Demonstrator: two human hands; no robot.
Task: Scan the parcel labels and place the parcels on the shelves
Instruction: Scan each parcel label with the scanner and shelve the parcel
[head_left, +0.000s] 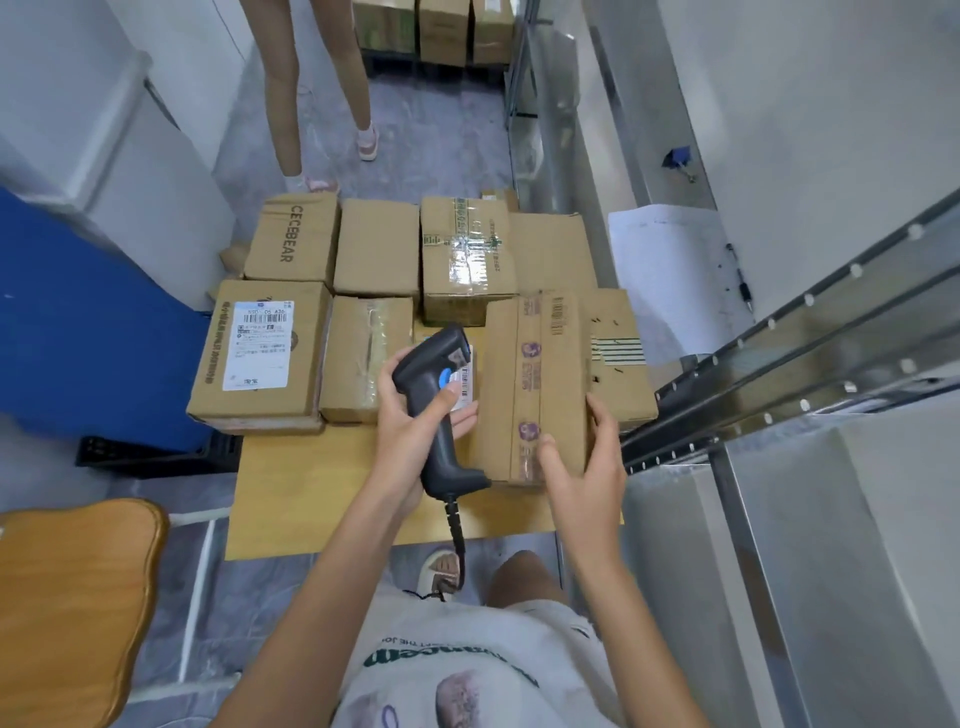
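Two hands work over a low wooden desk (291, 499) loaded with cardboard parcels. The left hand (410, 436) has its grip clenched around the handle of a black barcode scanner (434, 395), thumb at the blue trigger. The scanner head points away from the person toward a white label (464, 385) partly hidden behind it. A coiled cable (457, 535) hangs from the handle base.

The right hand (587, 467) has its grip grasping the near right corner of a tall parcel (535, 384), fingers along its right side and thumb on its top face. This parcel stands on the desk, just right of the scanner, and carries purple-printed tape and a small barcode near its far edge.

Further parcels lie on the desk: one with a large white shipping label (260, 345) at the left, one printed "CECEBEAR" (291, 236) behind it, and a taped box (467, 260) at the centre rear.

Metal shelves (779, 364) stand to the right. A second person's legs (322, 93) stand beyond the desk.
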